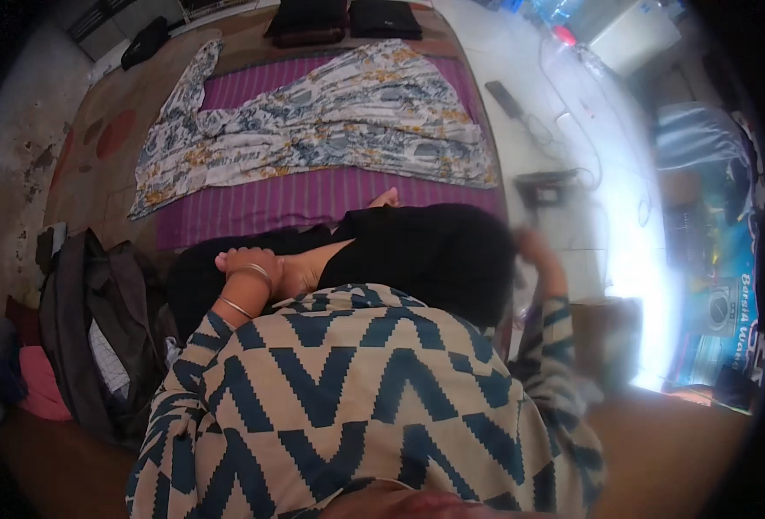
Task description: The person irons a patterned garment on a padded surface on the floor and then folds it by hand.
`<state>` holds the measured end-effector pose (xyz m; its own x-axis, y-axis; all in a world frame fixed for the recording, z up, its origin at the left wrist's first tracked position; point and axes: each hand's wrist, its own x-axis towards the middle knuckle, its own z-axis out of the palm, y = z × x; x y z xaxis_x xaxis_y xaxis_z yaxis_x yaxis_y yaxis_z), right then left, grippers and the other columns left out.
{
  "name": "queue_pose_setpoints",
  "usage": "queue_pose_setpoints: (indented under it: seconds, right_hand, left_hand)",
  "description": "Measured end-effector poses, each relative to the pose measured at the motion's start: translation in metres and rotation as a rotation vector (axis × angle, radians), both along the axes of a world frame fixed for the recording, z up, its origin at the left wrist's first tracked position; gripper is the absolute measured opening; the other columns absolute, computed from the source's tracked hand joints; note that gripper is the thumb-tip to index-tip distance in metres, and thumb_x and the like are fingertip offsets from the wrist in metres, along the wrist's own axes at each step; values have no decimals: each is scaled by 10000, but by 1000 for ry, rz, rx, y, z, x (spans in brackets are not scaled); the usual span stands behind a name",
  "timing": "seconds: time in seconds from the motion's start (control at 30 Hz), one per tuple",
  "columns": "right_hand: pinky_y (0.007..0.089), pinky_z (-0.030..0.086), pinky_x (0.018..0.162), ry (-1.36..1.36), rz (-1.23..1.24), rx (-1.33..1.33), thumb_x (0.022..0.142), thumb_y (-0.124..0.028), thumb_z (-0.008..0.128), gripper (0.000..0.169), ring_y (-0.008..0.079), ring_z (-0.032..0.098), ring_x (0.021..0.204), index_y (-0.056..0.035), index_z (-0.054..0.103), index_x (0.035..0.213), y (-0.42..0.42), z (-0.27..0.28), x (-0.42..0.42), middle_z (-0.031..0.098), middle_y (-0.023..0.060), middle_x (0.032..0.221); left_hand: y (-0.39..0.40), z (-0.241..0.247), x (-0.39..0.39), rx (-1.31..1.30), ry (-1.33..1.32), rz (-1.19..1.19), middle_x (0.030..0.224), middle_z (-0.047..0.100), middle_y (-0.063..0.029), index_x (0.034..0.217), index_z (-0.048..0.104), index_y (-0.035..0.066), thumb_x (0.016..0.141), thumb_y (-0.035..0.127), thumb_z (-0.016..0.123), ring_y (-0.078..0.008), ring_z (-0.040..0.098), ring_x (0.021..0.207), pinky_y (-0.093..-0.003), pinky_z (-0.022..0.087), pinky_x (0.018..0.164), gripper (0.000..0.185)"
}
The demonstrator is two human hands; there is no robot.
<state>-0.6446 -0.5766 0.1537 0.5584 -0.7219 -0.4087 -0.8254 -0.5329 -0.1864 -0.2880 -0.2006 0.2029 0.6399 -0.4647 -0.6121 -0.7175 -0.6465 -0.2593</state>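
My left hand (pixel 249 265), with two bangles at the wrist, lies closed over my bare foot (pixel 297 276) on my crossed legs. Off the outside of my right knee is my right hand (pixel 537 248), blurred. Its fingers are partly hidden, and I cannot tell whether they hold anything. Before me a white garment with a blue-grey and ochre print (pixel 330 123) is spread out, creased, one narrow part reaching up at the left. Under it lies a purple striped cloth (pixel 253 204). Neither hand touches the garment.
Dark folded cloths (pixel 386 19) sit beyond the purple cloth. On the pale tiles at right are a power strip (pixel 504 98) with its cable and a dark device (pixel 545 188). A cardboard box (pixel 606 337) stands behind my right arm. Piled dark clothes (pixel 74 311) lie at left.
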Motion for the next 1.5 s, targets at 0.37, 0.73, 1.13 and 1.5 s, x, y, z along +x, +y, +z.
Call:
queue_pose_setpoints:
  seconds: [0.37, 0.73, 1.13, 1.5]
  right_hand:
    - [457, 484, 830, 93, 168, -296, 791, -166, 598, 371, 303, 599, 992, -218, 593, 1159, -111, -32, 224, 634, 111, 1061]
    - [464, 470, 808, -71, -17, -446, 799, -193, 542, 197, 333, 603, 915, -159, 666, 948, -218, -99, 260, 654, 124, 915]
    - [392, 476, 855, 90, -239, -209, 677, -538, 685, 622, 323, 608, 1015, -71, 638, 1086, -303, -130, 294, 649, 172, 1050]
    - [398, 473, 865, -46, -56, -256, 717, -322, 698, 436, 312, 609, 998, -95, 618, 1081, -365, -157, 291, 649, 154, 1047]
  left_hand:
    - [-66, 6, 58, 194, 232, -161, 1166, 619, -96, 1164, 619, 165, 918, 412, 339, -304, 568, 1093, -478, 395, 910, 447]
    - [-191, -113, 157, -491, 713, -55, 1172, 590, -142, 1184, 581, 96, 871, 250, 534, -302, 540, 1108, -431, 416, 942, 352]
    - [-267, -182, 162, -837, 132, -337, 1215, 502, -104, 1203, 545, 152, 828, 347, 560, -290, 444, 1134, -475, 340, 922, 422]
    - [-338, -193, 157, -950, 71, -50, 1122, 584, -154, 1275, 480, 41, 864, 415, 520, -327, 547, 1025, -465, 399, 886, 557]
